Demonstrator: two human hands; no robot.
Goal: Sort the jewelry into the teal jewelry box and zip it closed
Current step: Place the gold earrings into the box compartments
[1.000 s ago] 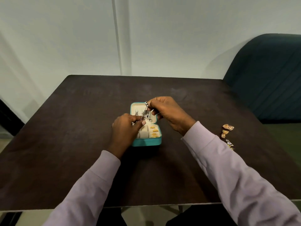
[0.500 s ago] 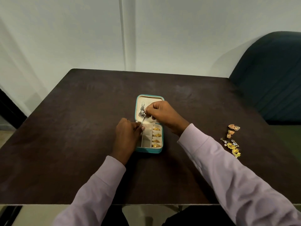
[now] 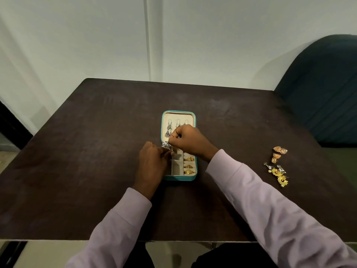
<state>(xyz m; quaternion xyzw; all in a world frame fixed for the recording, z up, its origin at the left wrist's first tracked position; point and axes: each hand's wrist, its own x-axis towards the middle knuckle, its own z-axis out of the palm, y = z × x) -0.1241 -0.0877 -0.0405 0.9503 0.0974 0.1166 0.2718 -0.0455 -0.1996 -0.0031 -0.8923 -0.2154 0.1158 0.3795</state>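
The teal jewelry box lies open at the middle of the dark table, its cream lid flat on the far side. A silver earring hangs in the lid. Gold rings fill the right slots of the near half. My left hand and my right hand meet over the box's left edge, both pinching a small silver earring between their fingertips. On the table at the right lie loose gold earrings and yellow dangling earrings.
The dark table ends at a near edge just in front of my body. A dark teal chair back stands at the far right beside the table. A pale wall is behind.
The view has tilted down, so the box lies lower in frame. My hands have moved lower over the box, from the lid toward the hinge and left edge, still holding the silver earring.
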